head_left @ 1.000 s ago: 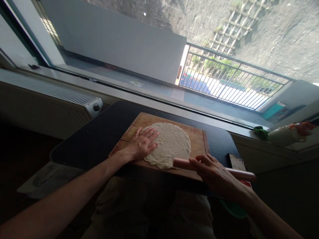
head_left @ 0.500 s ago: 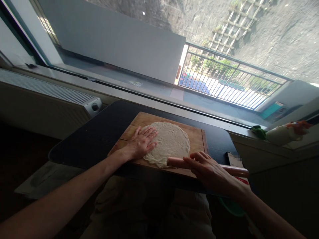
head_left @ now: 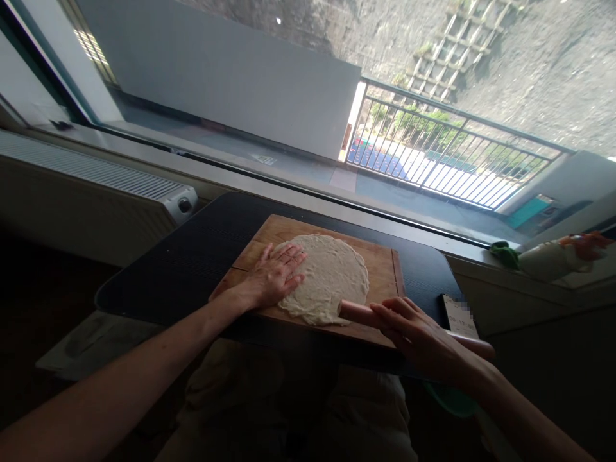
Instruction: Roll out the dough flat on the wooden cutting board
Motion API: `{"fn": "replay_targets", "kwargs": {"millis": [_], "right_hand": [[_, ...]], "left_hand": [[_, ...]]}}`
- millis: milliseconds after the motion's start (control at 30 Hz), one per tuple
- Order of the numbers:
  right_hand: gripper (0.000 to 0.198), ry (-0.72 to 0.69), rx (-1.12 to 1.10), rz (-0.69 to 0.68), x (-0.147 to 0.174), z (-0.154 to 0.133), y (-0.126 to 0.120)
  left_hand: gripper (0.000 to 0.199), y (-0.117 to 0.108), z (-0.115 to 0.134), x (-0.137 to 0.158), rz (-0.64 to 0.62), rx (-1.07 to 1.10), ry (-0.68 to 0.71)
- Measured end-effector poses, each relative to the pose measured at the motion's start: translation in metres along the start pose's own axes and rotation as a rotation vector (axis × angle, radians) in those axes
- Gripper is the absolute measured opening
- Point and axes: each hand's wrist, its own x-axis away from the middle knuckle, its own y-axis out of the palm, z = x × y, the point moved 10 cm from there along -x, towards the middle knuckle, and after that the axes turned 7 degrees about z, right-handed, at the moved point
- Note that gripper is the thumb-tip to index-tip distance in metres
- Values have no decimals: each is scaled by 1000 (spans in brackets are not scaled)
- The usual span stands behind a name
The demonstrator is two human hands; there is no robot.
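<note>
A thin, roughly round sheet of dough (head_left: 332,273) lies on a wooden board (head_left: 380,266), its near edge uneven. My left hand (head_left: 274,276) rests flat on the left side of the dough with its fingers stretched out. In my right hand (head_left: 409,324) is a smooth pinkish rolling pin (head_left: 359,312), gripped from above near its middle. The pin's left end sits at the near right edge of the dough, and its other end reaches past the board to the right. My palm hides part of the pin.
The board stands on a dark table (head_left: 168,269) below a large window. A phone (head_left: 459,314) lies at the table's right edge. Left is a white radiator (head_left: 96,173); a pale pot (head_left: 543,260) stands on the sill at right. A green basin (head_left: 452,401) shows beneath the table.
My right hand and the rolling pin have shifted a little to the right, uncovering more of the dough's near edge. My left hand has stayed in place on the dough.
</note>
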Motion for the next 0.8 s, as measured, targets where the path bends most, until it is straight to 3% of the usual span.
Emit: {"fn": "replay_targets", "kwargs": {"millis": [100,467,633,800], "right_hand": [[44,-16,-7,-34,4,-1,3],[44,-32,67,60,-13,-13,-4],[41,-76,70,1,-22,-26,7],[46,-80,75,29,-23,-26,10]], "left_hand": [[54,-1,0,0,-2,7,-2],[53,-1,0,-1,-2,9,0],[53,-1,0,0,6,7,-1],[53,-1,0,0,12,3,-2]]}}
